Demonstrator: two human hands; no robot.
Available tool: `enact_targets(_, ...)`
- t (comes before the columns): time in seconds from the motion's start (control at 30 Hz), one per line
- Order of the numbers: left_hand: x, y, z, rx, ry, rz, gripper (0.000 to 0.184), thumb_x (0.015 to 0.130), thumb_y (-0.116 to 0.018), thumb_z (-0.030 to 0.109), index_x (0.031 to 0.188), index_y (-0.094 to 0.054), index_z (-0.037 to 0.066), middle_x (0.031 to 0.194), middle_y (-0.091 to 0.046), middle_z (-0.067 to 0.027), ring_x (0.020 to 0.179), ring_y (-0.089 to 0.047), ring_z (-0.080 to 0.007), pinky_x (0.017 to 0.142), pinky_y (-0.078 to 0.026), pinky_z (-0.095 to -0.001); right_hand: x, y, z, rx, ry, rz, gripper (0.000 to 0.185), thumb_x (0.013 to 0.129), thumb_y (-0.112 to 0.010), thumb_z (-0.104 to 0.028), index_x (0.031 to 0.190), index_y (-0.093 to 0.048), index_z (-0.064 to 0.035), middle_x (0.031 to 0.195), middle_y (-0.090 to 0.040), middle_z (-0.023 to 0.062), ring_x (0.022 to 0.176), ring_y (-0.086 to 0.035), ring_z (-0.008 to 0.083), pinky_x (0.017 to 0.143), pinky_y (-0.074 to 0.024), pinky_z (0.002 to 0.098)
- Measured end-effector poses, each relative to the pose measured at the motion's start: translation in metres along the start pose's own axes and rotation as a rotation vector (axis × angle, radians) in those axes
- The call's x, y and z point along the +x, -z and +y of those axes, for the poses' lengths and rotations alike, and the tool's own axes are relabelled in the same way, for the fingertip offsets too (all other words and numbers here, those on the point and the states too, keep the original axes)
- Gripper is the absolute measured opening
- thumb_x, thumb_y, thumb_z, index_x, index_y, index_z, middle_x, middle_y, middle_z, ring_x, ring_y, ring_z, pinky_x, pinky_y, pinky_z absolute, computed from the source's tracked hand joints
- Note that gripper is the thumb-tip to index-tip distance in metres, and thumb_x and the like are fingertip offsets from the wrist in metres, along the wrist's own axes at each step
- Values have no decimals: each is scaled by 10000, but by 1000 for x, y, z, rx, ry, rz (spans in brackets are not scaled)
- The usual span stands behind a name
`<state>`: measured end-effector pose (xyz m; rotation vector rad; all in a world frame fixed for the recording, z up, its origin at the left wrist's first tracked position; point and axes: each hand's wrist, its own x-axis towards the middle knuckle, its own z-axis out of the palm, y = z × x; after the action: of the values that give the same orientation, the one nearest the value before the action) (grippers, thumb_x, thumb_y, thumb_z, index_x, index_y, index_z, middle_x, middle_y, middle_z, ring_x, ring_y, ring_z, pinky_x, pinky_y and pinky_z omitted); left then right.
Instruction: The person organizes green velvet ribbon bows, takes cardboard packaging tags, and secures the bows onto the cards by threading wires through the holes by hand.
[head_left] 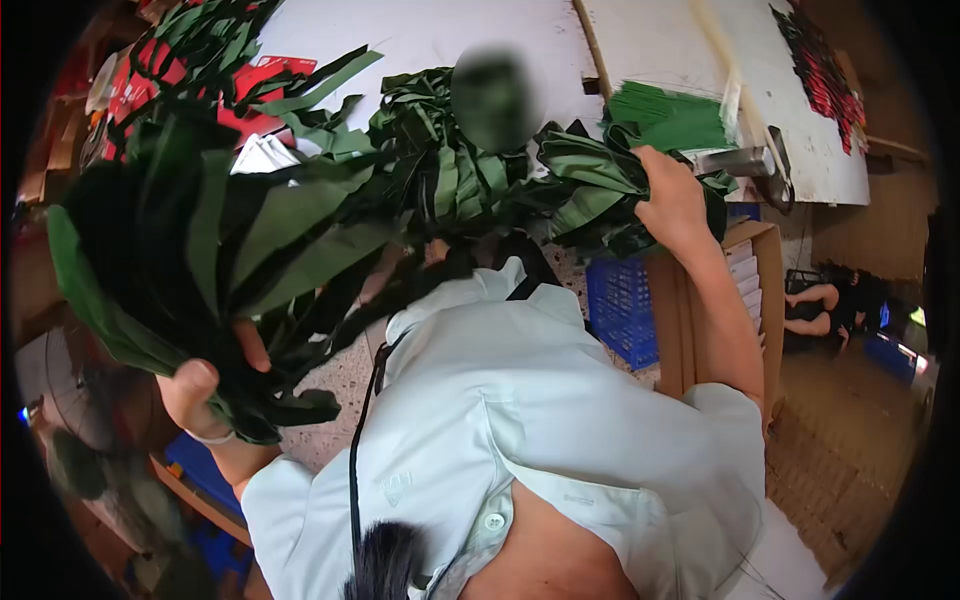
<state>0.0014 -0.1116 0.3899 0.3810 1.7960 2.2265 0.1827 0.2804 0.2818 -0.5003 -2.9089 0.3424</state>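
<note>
My left hand, at the lower left, is closed around the gathered end of a large bunch of dark green strips. They look like cloth or ribbon and fan out upward from my fist. On the right, my right hand grips another bundle of green strips, folded in layers, at the table's near edge. More green strips lie heaped between my hands and hang over that edge. The fingertips of my right hand are partly hidden by the bundle.
On the white table are red printed packets, thin green bristle-like strands and a metal fixture. Below the right side stand a blue plastic crate and a cardboard box. Another person is at far right.
</note>
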Motion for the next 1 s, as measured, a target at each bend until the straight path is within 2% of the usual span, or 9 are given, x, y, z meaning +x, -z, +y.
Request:
enact_targets(0.13,-26,-9,3,105,45,207,647,736,-605,268,1267,-409,-46,1058,-550,-174,624,-530,-199,523,-420,-260,4,-34,15,71,-12,-121,444,630,-598,32,1055,-497,-50,887,-599,154,883,-566,369,732,-441,467)
enact_targets(0.17,-28,-6,-1,98,70,233,556,779,-566,267,1218,-442,-51,926,-581,-169,607,-528,-186,537,-420,-254,9,-38,19,86,-21,-176,436,632,-595,27,1049,-494,-48,890,-602,165,876,-568,381,726,-442,475)
enact_targets(0.23,-29,4,-6,156,420,291,366,897,-455,380,847,-532,26,680,-537,-48,620,-492,-134,573,-387,-247,12,-44,31,107,-35,-212,425,636,-589,18,1044,-491,-47,904,-607,184,867,-569,404,713,-439,494)
enact_targets(0.3,-26,-14,-34,71,548,435,331,899,-512,380,875,-567,54,699,-568,-56,636,-542,-146,598,-426,-234,10,-50,48,96,-56,-296,515,651,-578,3,1153,-476,-55,973,-608,217,933,-568,410,758,-443,481)
enact_targets(0.4,-27,-14,-108,-242,678,550,227,858,-646,275,949,-602,72,766,-646,-89,624,-626,-202,602,-546,-353,4,-55,73,151,-117,-323,513,651,-595,-16,1148,-471,-41,979,-616,220,898,-572,431,738,-441,510)
enact_targets(0.53,-9,-20,-223,-508,689,530,241,882,-610,193,1051,-589,21,951,-669,-122,766,-656,-256,718,-560,-386,-6,-51,89,205,-239,-418,534,641,-607,-34,1156,-464,-40,945,-616,240,870,-575,441,725,-444,516)
enact_targets(0.7,84,-124,-297,-591,640,417,374,901,-602,315,1156,-569,44,1123,-625,-103,1046,-575,-283,967,-430,-442,-26,-46,119,266,-245,-352,515,633,-603,-19,1133,-480,-19,962,-616,242,900,-577,435,755,-451,499)
enact_targets(0.83,131,-173,-327,-521,696,460,394,934,-490,273,1234,-469,18,1273,-488,-168,1137,-484,-339,1018,-357,-477,-42,-39,133,288,-279,-314,499,631,-595,-4,1118,-486,-13,961,-614,241,895,-574,440,753,-449,500)
enact_targets(1.0,151,-160,-339,-522,784,427,309,930,-426,208,1158,-482,8,1250,-496,-160,1112,-490,-339,1022,-337,-474,-54,-37,143,304,-362,-307,531,610,-599,3,1125,-472,-11,980,-591,244,942,-540,457,769,-430,491)
